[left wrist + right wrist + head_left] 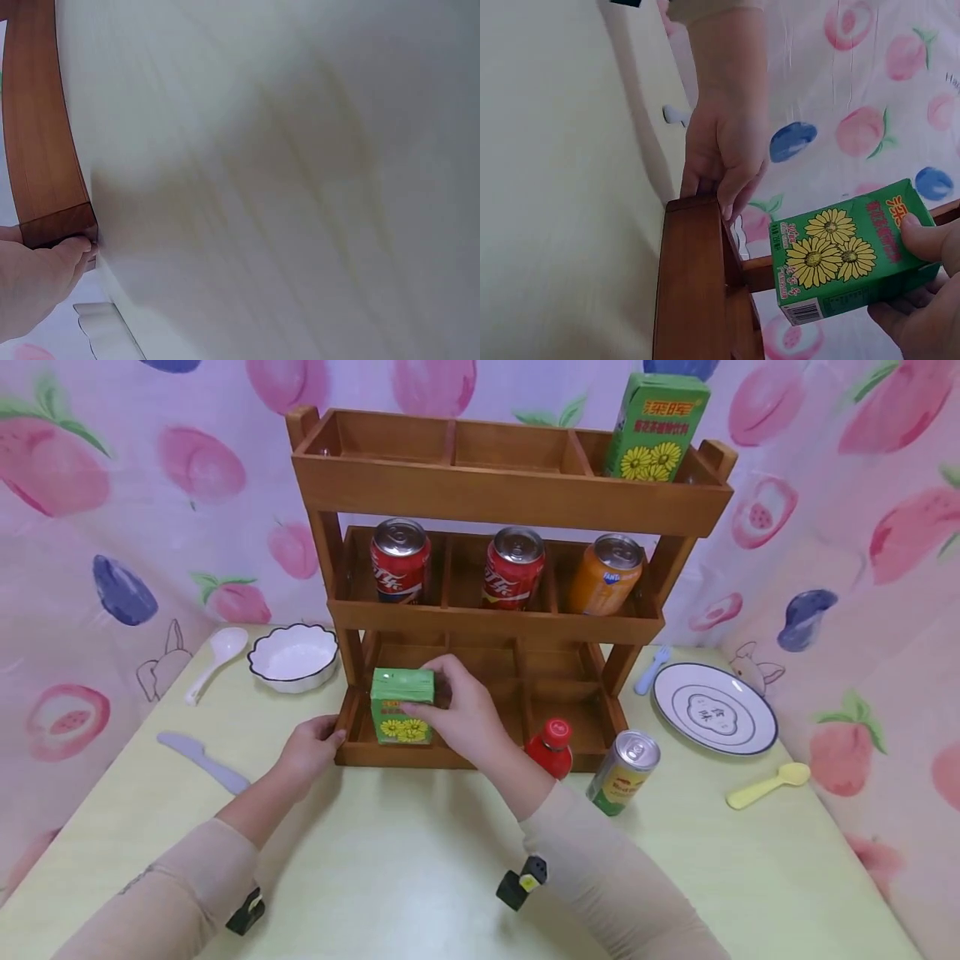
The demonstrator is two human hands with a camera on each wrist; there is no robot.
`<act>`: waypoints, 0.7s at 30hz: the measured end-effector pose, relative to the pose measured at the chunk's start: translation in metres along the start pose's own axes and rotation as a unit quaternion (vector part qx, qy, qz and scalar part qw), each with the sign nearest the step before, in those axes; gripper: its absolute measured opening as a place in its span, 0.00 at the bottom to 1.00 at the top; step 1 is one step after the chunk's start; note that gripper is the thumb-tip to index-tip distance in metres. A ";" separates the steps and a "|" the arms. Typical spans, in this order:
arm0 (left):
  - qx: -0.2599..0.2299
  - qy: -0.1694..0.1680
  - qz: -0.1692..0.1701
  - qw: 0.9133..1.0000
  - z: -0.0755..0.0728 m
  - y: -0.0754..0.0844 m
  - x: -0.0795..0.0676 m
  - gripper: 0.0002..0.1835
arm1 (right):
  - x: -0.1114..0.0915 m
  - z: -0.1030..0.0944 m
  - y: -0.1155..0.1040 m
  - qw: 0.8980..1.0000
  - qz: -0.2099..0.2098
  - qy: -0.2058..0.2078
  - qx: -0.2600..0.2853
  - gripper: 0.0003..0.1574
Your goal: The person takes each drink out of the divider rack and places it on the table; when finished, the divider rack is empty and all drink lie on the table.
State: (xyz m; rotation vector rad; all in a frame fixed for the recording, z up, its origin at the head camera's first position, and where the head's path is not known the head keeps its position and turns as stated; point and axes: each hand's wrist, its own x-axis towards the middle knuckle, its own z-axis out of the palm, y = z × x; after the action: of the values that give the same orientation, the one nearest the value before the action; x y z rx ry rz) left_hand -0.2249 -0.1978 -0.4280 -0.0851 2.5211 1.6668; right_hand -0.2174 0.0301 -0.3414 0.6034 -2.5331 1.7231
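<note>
A green drink carton [403,706] with yellow flowers is upright at the lower front left compartment of a wooden three-tier rack [495,618]. My right hand [467,714] pinches it, thumb across the printed front and fingers behind. In the right wrist view the carton [847,251] shows its barcode end, apart from the rack's front board [694,285]. My left hand [309,747] grips the rack's bottom left corner. The left wrist view has that hand [37,281] with its thumb against the corner of the board [45,142].
Another green carton [660,431] stands top right. Two red cans [401,564] and an orange can [607,578] fill the middle tier. A red-capped bottle [553,747] and a can [624,772] stand before the rack. A bowl [294,681], knife [202,760] and plate [686,681] flank it.
</note>
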 end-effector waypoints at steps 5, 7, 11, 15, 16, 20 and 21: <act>-0.005 0.001 -0.001 1.000 0.001 -0.002 0.000 0.22 | -0.027 -0.014 0.003 0.999 0.010 -0.022 -0.027 0.25; -0.006 0.001 -0.004 1.000 0.001 -0.001 0.000 0.22 | -0.036 -0.016 0.008 0.998 0.017 -0.035 -0.041 0.26; -0.010 -0.001 -0.016 1.000 0.002 0.000 -0.002 0.23 | -0.049 -0.017 0.020 0.996 0.033 -0.052 -0.061 0.26; -0.018 -0.002 -0.019 1.000 0.002 0.001 -0.002 0.22 | -0.058 -0.018 0.029 0.994 0.057 -0.048 -0.075 0.26; -0.018 -0.003 -0.020 1.000 0.002 0.001 -0.002 0.22 | -0.059 -0.018 0.031 0.994 0.065 -0.045 -0.074 0.27; -0.009 -0.002 -0.023 1.000 0.002 0.001 -0.001 0.23 | -0.062 -0.017 0.037 0.993 0.085 -0.038 -0.072 0.27; -0.008 -0.002 -0.024 1.000 0.001 0.000 0.000 0.23 | -0.063 -0.017 0.038 0.993 0.088 -0.036 -0.074 0.27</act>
State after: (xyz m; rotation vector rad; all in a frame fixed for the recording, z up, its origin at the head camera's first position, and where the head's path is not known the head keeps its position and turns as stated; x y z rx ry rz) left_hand -0.2244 -0.1964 -0.4281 -0.1418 2.4828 1.6661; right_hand -0.1749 0.0764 -0.3830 0.4532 -2.8108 1.5667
